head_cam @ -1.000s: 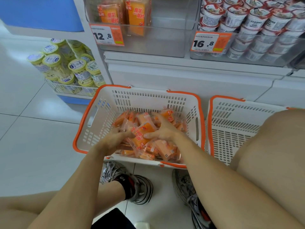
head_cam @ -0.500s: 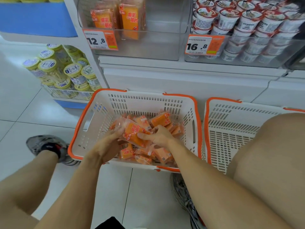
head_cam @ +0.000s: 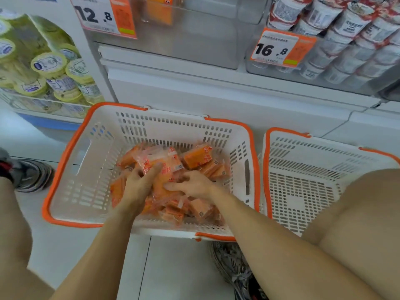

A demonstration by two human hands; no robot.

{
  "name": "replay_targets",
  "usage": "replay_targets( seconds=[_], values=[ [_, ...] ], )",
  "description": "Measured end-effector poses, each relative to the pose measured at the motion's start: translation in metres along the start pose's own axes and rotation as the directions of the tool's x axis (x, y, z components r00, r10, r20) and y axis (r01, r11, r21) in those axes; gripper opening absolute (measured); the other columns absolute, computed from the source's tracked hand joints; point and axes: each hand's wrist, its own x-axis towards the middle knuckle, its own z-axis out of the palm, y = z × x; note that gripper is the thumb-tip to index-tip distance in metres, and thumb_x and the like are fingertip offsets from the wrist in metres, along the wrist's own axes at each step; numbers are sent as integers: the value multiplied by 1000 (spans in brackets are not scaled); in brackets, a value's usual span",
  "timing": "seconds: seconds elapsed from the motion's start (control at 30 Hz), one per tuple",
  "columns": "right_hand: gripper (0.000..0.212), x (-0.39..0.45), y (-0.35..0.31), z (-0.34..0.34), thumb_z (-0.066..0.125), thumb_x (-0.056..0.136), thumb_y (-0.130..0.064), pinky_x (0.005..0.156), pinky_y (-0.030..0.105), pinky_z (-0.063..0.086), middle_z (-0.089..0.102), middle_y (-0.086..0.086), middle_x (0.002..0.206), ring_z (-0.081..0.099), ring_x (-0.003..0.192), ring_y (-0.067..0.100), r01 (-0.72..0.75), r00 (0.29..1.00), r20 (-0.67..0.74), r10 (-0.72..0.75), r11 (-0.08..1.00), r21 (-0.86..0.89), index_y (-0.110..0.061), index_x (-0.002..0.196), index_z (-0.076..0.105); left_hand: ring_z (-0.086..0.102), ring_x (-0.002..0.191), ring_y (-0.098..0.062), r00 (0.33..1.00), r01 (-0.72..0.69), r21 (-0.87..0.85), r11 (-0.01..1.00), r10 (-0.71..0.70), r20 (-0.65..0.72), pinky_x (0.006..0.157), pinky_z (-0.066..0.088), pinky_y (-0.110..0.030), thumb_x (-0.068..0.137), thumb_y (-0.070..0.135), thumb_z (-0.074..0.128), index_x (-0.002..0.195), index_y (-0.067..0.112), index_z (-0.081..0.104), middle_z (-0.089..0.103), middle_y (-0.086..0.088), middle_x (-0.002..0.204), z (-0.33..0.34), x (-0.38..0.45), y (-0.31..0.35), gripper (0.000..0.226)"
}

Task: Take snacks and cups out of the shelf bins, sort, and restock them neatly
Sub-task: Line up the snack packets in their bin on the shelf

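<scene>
A price tag on the front edge of the clear shelf bin at upper left reads "12.8". A second price tag, on the cup bin's front edge, reads "16.8"; their smaller print is too blurred to read.

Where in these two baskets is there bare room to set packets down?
The right basket shows a bare floor. In the left basket, the floor by its left wall is free. Its middle and right are crowded with orange snack packets and both hands.
</scene>
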Motion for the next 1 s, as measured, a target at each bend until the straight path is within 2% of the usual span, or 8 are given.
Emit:
replay_targets(
  seconds=[0.07, 0.13, 0.2, 0.3, 0.4, 0.63, 0.83, 1.0],
  values=[
    [36, 15, 1, -13, 86, 75, -42, 76, 22, 49, 71, -10, 97, 66, 87, 8, 39, 955, -284, -87, 985, -171, -20, 98, 70, 73, 93, -34, 1000, 9, 6, 1000, -9, -7, 85, 57, -58, 60, 68, 83, 114, 8, 65, 75, -13, 100, -7, 8, -7, 83],
    [43, 35, 6, -30, 81, 78, -35, 90, 25, 49, 65, -4, 113, 61, 105, 14, 20, 769, -598, -226, 943, -331, -21, 113, 62, 73, 97, -29, 1000, 26, 1, 1000, -26, 2, 92, 54, -55, 60, 68, 84, 117, 16, 65, 76, -6, 105, -9, 11, -9, 80],
    [64, 58, 18, -48, 78, 76, -29, 100, 39, 51, 55, 3, 130, 54, 120, 25, -90, 706, -675, -215, 918, -387, -22, 132, 47, 73, 98, -30, 999, 51, -32, 998, -51, 5, 95, 52, -56, 64, 65, 83, 116, 17, 68, 76, -6, 105, -9, 12, -10, 73],
    [74, 85, 31, -71, 76, 82, -17, 77, 32, 54, 55, -1, 116, 60, 102, 20, -184, 770, -631, -94, 914, -361, -20, 142, 34, 74, 92, -29, 996, 84, -35, 996, -84, 12, 90, 55, -51, 74, 52, 81, 112, 18, 70, 77, -5, 99, -5, 9, 0, 53],
    [38, 92, 25, -86, 75, 86, -21, 81, 32, 57, 61, -7, 100, 65, 91, 14, -221, 812, -575, -105, 855, -469, -23, 119, 56, 75, 83, -27, 996, 80, 30, 996, -82, 40, 74, 59, -42, 75, 46, 77, 108, 20, 69, 77, -7, 94, -2, 6, 11, 43],
    [29, 5, -118, -141, 75, 86, -23, 74, 31, 47, 51, -7, 97, 54, 89, 18, 67, 992, 31, -122, 308, -949, -23, 103, 52, 75, 82, -27, 993, 109, 101, 989, -113, 37, 75, 60, -44, 83, 44, 74, 102, 15, 74, 77, -7, 87, 26, 1, 54, 35],
    [46, -87, -187, -171, 79, 86, -37, 79, 27, 51, 64, -11, 101, 65, 91, 16, 289, 952, 163, -259, 578, -763, -26, 126, 59, 74, 85, -23, 996, 4, 163, 987, -18, 84, 93, 54, -58, 60, 84, 71, 114, 20, 70, 77, -3, 99, 57, -2, 111, 84],
    [38, -99, -189, -175, 80, 85, -33, 69, 27, 58, 68, -1, 111, 70, 75, 9, 368, 923, 142, -357, 716, -593, -19, 118, 67, 73, 99, -31, 986, -75, 154, 985, 50, 157, 95, 54, -51, 68, 84, 64, 116, 19, 71, 75, -10, 109, 81, -19, 155, 81]
  ],
)
